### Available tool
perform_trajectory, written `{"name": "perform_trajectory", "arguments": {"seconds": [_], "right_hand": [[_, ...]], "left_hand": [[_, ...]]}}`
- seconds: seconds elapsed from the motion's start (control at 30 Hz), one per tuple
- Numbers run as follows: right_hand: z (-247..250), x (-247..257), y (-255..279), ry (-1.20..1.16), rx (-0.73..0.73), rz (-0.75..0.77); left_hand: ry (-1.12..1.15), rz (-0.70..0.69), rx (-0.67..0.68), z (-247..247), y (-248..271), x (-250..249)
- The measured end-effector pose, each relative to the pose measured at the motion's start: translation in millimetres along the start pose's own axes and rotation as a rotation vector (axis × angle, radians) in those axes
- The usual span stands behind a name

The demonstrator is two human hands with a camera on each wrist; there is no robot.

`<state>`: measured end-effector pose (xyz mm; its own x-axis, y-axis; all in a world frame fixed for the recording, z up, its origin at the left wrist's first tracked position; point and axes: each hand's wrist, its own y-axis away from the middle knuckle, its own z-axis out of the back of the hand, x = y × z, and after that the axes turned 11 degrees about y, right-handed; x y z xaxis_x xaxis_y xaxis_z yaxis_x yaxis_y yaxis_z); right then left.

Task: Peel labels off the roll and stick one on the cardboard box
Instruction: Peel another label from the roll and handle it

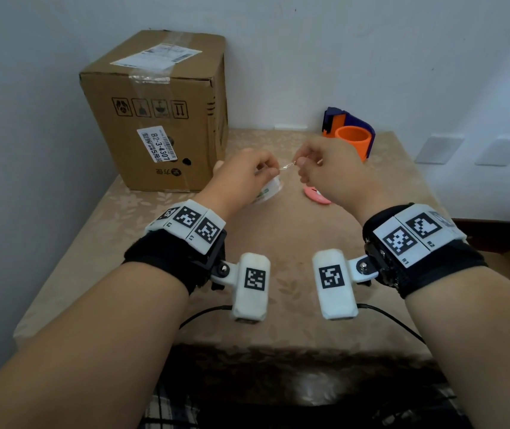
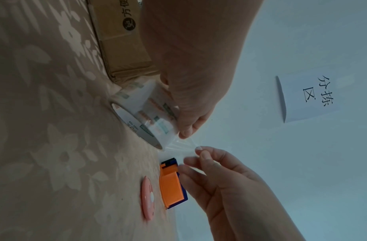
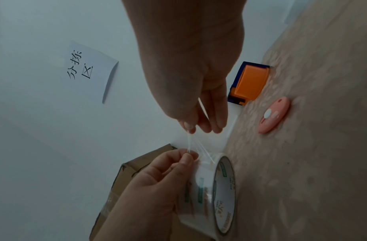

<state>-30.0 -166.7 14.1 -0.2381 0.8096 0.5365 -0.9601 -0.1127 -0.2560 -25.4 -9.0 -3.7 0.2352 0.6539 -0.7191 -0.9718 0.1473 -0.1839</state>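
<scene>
Table (image 1: 278, 305) w/ beige floral cloth carries the cardboard box (image 1: 154, 119) at back left, upright, against the wall. Orange-and-blue tape dispenser (image 1: 351, 134) sits back right. Left hand (image 1: 241, 178) is raised above the table betw. box & dispenser, fingers curled round the roll (image 3: 215, 192) of clear printed film. Right hand (image 1: 328, 171), just beside the left, pinches the peeled clear strip (image 2: 182, 146) betw. thumb & forefinger; strip stretches from roll to fingertips. Pink oval cutter (image 3: 274, 115) lies flat near the dispenser.
</scene>
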Motion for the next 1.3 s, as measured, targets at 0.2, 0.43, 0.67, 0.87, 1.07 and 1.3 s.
{"name": "perform_trajectory", "arguments": {"seconds": [0.2,0.43,0.67,0.87,1.07,1.3], "right_hand": [[-4.5,2.3,1.3,-0.371,0.054,-0.094],[-11.6,6.4,1.9,-0.534,0.092,-0.127],[-18.9,9.3,3.4,-0.395,0.003,-0.103],[-18.6,10.9,0.5,-0.523,-0.115,-0.095],[-16.5,10.8,1.9,-0.476,-0.011,-0.117],[-10.0,12.9,6.2,-0.292,0.076,-0.09]], "left_hand": [[0.117,0.002,0.02,-0.1,-2.9,4.4],[0.136,0.003,-0.019,1.0,-2.8,2.3],[0.185,-0.007,-0.016,2.2,-0.7,5.6],[0.242,-0.048,-0.015,3.2,-1.4,1.9],[0.27,-0.05,-0.037,2.4,-0.4,4.5],[0.238,-0.083,-0.013,6.5,3.6,1.8]]}}
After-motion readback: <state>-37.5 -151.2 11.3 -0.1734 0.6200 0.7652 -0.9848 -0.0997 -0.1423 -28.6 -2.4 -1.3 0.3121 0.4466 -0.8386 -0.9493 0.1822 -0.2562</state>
